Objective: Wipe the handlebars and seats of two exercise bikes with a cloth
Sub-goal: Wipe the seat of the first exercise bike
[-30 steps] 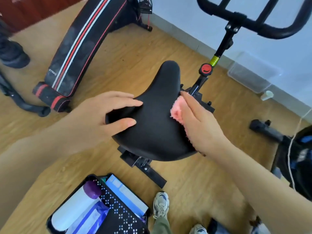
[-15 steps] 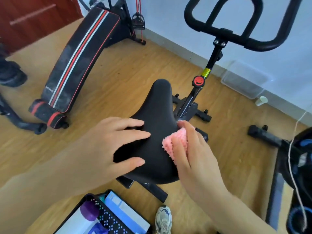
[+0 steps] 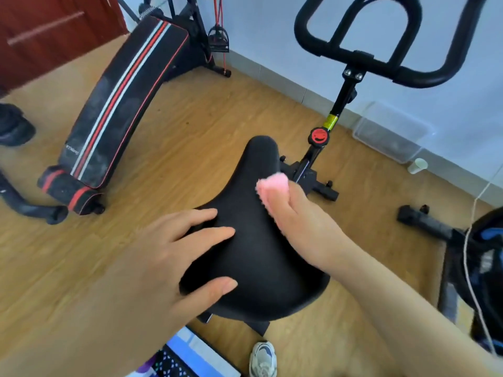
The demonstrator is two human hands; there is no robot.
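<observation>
A black bike seat (image 3: 253, 240) fills the middle of the view, nose pointing away from me. My left hand (image 3: 168, 257) lies flat on the seat's left rear part, fingers spread, thumb over its edge. My right hand (image 3: 296, 221) presses a fluffy pink cloth (image 3: 272, 186) against the seat's right side near the nose; only the cloth's front end shows past my fingers. The black handlebars (image 3: 362, 58) of this bike stand at the upper right on a post with a red knob (image 3: 318, 137). Part of a second bike (image 3: 481, 257) shows at the right edge.
A black sit-up bench (image 3: 122, 104) with red and white stripes lies on the wooden floor at the left. A clear plastic box (image 3: 392, 131) and a small cup (image 3: 417, 165) stand by the wall. A patterned bag (image 3: 187, 357) and my shoe (image 3: 264, 359) are at the bottom.
My right hand has slid the pink cloth forward along the seat's right side toward the nose. My left hand stays on the seat. The view has tilted up, showing more of the handlebars.
</observation>
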